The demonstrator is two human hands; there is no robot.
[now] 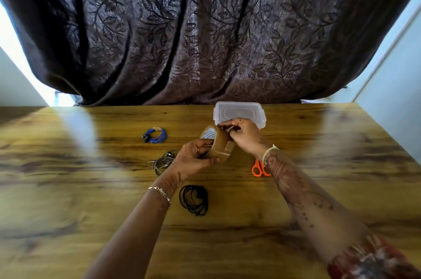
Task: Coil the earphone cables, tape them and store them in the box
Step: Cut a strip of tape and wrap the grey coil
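Observation:
My left hand (196,157) grips a brown tape roll (219,144) above the table, thumb inside its core. At the roll's top edge my right hand (241,134) pinches the tape with curled fingers. A coiled blue earphone cable (157,136), with tape on it, lies to the left. Partly behind my left hand sits a coiled grey earphone cable (162,163). A coiled black earphone cable (194,199) lies nearer to me, between my forearms. The clear plastic box (239,112), lid on, stands at the table's far edge, just behind my right hand.
Orange-handled scissors (257,169) lie on the wooden table (91,187), partly hidden under my right wrist. A dark patterned curtain (205,32) hangs behind the table's far edge. A pale wall (396,87) borders the right side.

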